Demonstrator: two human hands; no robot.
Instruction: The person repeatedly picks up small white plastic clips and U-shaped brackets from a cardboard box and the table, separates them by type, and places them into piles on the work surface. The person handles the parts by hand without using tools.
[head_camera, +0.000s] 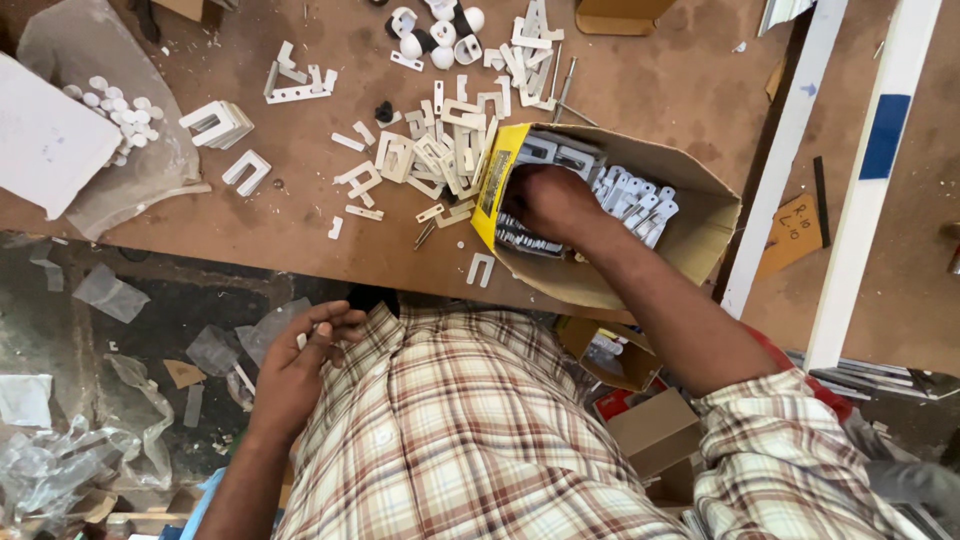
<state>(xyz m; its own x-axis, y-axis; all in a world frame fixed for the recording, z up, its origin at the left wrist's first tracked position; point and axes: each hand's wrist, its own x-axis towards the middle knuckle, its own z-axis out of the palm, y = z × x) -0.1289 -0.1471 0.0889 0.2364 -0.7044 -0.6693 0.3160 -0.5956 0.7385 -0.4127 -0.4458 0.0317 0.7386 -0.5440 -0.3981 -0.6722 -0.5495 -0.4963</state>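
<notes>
My right hand (548, 203) reaches into an open cardboard box (690, 235) with a yellow flap, lying at the near edge of the brown workbench (300, 200). The box holds several white plastic brackets (635, 200), and my fingers are curled among them. My left hand (300, 365) hangs below the bench edge beside my checked shirt, its fingers closed on a small white piece (301, 340). Loose white U-shaped plastic pieces (435, 155) lie scattered on the bench just left of the box.
A clear bag with white round caps (118, 112) and a white block (45, 140) sit at the bench's left. White bars (790, 150) stand on the right. Small cardboard boxes (640, 420) and plastic scraps (60, 460) litter the floor.
</notes>
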